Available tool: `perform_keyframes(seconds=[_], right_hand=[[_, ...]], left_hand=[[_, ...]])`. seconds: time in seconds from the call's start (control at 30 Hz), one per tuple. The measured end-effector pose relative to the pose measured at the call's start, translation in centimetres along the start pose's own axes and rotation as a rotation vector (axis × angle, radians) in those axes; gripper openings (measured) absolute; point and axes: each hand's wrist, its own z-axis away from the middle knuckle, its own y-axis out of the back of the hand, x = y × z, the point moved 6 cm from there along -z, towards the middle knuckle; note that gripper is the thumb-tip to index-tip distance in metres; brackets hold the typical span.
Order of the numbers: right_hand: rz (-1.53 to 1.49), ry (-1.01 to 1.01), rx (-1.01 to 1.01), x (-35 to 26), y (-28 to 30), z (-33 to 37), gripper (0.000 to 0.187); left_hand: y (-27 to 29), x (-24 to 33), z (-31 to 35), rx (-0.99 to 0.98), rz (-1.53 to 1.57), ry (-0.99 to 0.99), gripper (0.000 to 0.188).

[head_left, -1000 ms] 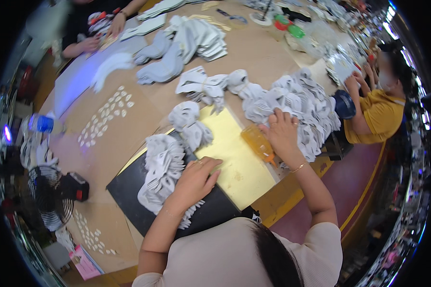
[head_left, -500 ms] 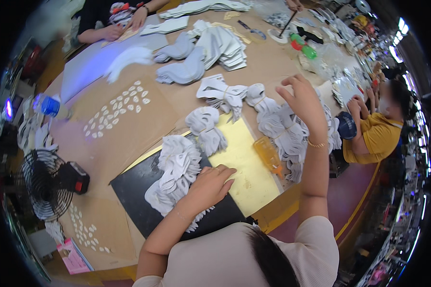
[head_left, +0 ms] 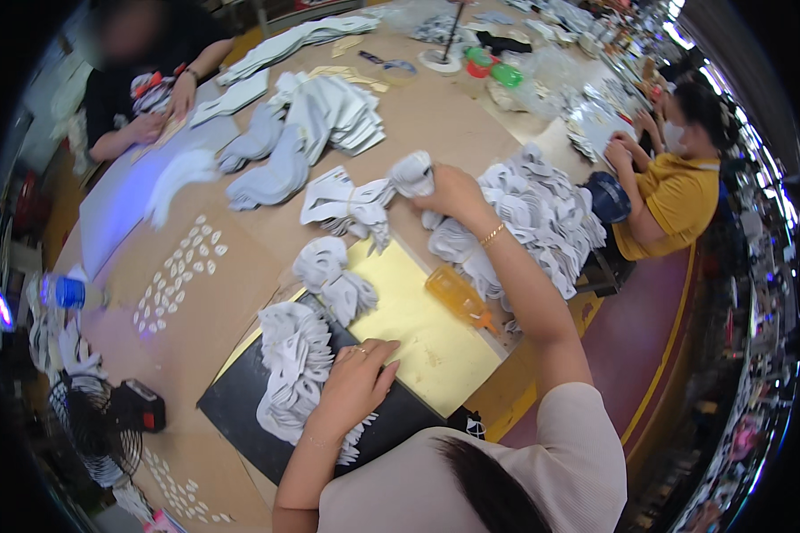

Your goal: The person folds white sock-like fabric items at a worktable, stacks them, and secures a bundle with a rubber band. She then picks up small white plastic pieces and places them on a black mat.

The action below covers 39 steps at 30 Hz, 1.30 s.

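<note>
My right hand (head_left: 453,194) is closed round the end of a bundle of white shoe-upper-like cut pieces (head_left: 412,174), at the far side of a big heap of similar pieces (head_left: 542,213). My left hand (head_left: 357,380) lies with fingers stretched out over the edge between a black board (head_left: 249,417) and a yellow sheet (head_left: 436,329). Beside it, a fanned pile of white cut pieces (head_left: 289,355) rests on the board, partly hidden by my forearm. Two more tied bundles, a nearer one (head_left: 333,275) and a farther one (head_left: 347,204), stand between my hands and the stacks beyond.
An orange squeeze bottle (head_left: 458,296) lies on the yellow sheet's right edge. Small white pieces (head_left: 176,275) are spread on brown card at left, near a black fan (head_left: 93,426). Stacked panels (head_left: 338,111) lie farther back. Co-workers sit at far left and right.
My right hand has come down from above the heap and closed on a bundle, which is now raised at its end. My left hand stays beside the pile. The view has shifted.
</note>
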Motion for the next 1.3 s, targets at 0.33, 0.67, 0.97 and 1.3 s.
perform_keyframes(seconds=[0.33, 0.67, 0.97, 1.3], right_hand=[[0.048, 0.001, 0.497, 8.2, 15.5, -7.6, 0.077], [0.462, -0.387, 0.004, 18.5, 5.2, -10.7, 0.089], [-0.153, 0.770, 0.011, -10.5, 1.5, -0.7, 0.058], [-1.166, 0.233, -0.588, -7.3, -1.4, -1.1, 0.066]], left_hand=[[0.2, -0.4, -0.2, -0.010, 0.035, 0.085, 0.028], [0.2, -0.6, -0.2, -0.004, 0.057, 0.058, 0.029], [-0.2, -1.0, 0.3, 0.034, 0.024, 0.010, 0.029], [-0.6, -1.2, 0.1, 0.005, 0.019, 0.021, 0.029]])
